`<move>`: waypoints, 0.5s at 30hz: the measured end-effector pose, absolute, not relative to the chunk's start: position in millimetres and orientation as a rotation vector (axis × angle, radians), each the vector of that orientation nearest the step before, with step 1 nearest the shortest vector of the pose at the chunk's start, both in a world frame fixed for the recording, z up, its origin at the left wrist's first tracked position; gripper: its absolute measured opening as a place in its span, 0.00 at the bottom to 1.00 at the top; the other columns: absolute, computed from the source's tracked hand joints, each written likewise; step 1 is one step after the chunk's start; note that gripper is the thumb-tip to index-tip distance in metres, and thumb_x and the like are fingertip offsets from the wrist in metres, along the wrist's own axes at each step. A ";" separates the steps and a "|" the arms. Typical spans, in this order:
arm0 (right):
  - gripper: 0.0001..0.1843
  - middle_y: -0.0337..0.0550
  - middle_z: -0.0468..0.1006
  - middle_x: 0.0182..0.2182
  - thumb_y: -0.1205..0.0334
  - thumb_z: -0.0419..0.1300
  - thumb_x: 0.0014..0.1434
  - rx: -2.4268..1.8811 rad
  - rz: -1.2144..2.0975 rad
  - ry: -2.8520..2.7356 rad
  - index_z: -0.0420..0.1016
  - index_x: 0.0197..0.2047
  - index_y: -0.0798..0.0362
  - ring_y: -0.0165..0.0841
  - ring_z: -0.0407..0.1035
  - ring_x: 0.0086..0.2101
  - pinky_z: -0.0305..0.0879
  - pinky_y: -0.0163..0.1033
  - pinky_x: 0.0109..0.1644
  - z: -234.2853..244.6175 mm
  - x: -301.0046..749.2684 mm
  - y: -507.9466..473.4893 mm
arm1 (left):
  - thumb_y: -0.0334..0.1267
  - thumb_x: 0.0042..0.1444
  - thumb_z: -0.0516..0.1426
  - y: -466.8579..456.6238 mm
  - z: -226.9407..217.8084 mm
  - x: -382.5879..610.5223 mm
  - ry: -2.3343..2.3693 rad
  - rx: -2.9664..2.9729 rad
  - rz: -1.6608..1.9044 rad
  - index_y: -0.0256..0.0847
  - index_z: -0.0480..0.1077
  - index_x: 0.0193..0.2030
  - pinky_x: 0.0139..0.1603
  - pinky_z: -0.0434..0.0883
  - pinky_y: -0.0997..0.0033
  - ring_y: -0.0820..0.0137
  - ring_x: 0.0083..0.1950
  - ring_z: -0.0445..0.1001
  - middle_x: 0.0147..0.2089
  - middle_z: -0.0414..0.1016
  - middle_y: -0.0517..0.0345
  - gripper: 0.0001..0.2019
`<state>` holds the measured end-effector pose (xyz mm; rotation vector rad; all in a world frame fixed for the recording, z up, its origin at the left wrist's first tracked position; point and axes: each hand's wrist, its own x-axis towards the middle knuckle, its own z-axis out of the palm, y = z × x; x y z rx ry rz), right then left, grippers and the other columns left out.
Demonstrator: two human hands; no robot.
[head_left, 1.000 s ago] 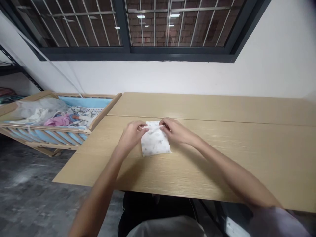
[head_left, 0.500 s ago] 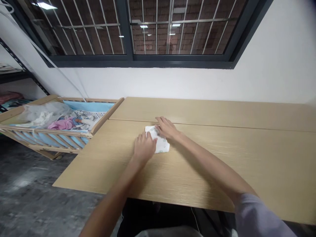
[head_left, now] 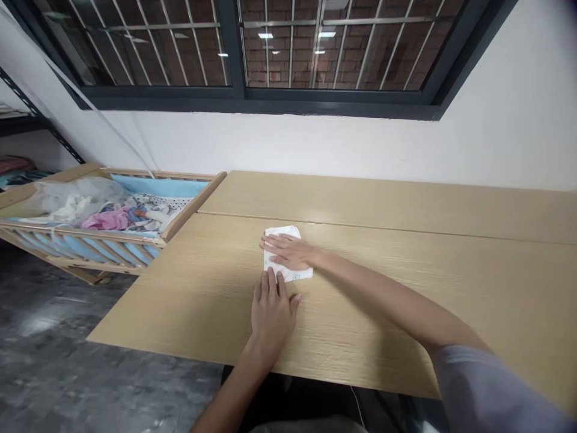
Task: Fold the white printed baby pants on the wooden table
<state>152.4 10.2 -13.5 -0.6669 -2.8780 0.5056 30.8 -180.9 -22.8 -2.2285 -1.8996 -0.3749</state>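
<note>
Desk (head_left: 406, 288): flat, good backing for what looks like smoothing. Folded white cloth (head_left: 295, 274) lies on its left part, partly under the right hand (head_left: 288, 251). Right palm should press evenly and sweep outward, so no crease gets trapped. Left hand (head_left: 273, 313) should pin the near edge lightly, no tugging. Fingers on all 2 hands: extended, gripping nothing; left tips overlap that edge. Pressure: can't tell.

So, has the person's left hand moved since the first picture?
Yes. The left hand has moved toward the person, farther from the seam in the wooden tabletop, and slightly to the right.
</note>
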 end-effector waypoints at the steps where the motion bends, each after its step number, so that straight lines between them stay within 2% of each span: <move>1: 0.34 0.41 0.42 0.75 0.44 0.39 0.74 -0.700 0.444 -2.874 0.45 0.77 0.48 0.38 0.35 0.73 0.30 0.51 0.76 -14.4 154.1 22.1 | 0.49 0.69 0.49 -180.9 -23.3 29.9 -1.902 -2.230 -0.387 0.25 0.63 0.68 0.65 0.67 0.49 0.46 0.70 0.64 0.70 0.62 0.27 0.30; 5: 0.33 0.39 0.40 0.75 0.46 0.39 0.74 -0.792 0.288 -2.855 0.43 0.77 0.46 0.37 0.35 0.73 0.31 0.51 0.76 -17.9 158.1 57.5 | 0.48 0.69 0.50 -181.1 -23.6 28.1 -1.904 -2.238 -0.373 0.26 0.63 0.68 0.64 0.68 0.48 0.46 0.70 0.64 0.70 0.62 0.27 0.29; 12: 0.35 0.49 0.40 0.76 0.45 0.39 0.74 -0.871 0.214 -2.814 0.42 0.77 0.53 0.41 0.36 0.73 0.36 0.53 0.75 3.5 156.5 43.3 | 0.48 0.69 0.49 -179.3 -25.3 21.6 -1.861 -2.284 -0.334 0.26 0.61 0.68 0.65 0.67 0.47 0.46 0.70 0.64 0.70 0.61 0.27 0.30; 14: 0.35 0.52 0.46 0.75 0.44 0.42 0.73 -0.882 0.158 -2.743 0.48 0.76 0.53 0.46 0.41 0.72 0.42 0.56 0.73 22.7 160.3 21.6 | 0.49 0.70 0.48 -178.4 -23.9 14.1 -1.816 -2.340 -0.317 0.27 0.60 0.69 0.66 0.66 0.47 0.46 0.71 0.63 0.71 0.60 0.27 0.30; 15: 0.33 0.54 0.53 0.73 0.45 0.45 0.72 -0.898 0.129 -2.720 0.55 0.73 0.53 0.48 0.47 0.70 0.47 0.57 0.71 32.4 163.6 8.4 | 0.48 0.70 0.48 -177.7 -21.6 8.9 -1.785 -2.385 -0.304 0.27 0.59 0.69 0.66 0.65 0.47 0.47 0.71 0.62 0.71 0.60 0.28 0.29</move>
